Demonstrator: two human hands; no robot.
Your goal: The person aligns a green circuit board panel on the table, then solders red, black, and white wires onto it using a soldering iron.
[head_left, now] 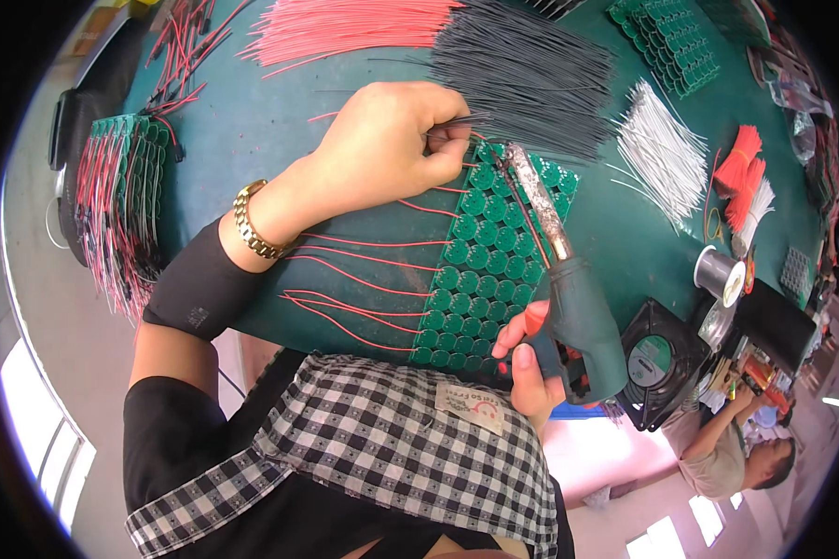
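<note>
A panel of small round green circuit boards lies on the green table in front of me. Thin red wires run out leftward from its left edge. Over the panel's top left corner, my left hand is closed in a pinch on thin black wires. My right hand grips the handle of a dark green soldering gun. The gun's discoloured metal barrel slants up across the panel, its tip close to the panel's upper edge, near the left fingers.
Loose red wires and a black wire pile lie beyond the panel. White wires, a solder spool and a black fan are at right. Wired boards stack at left. Another person works at far right.
</note>
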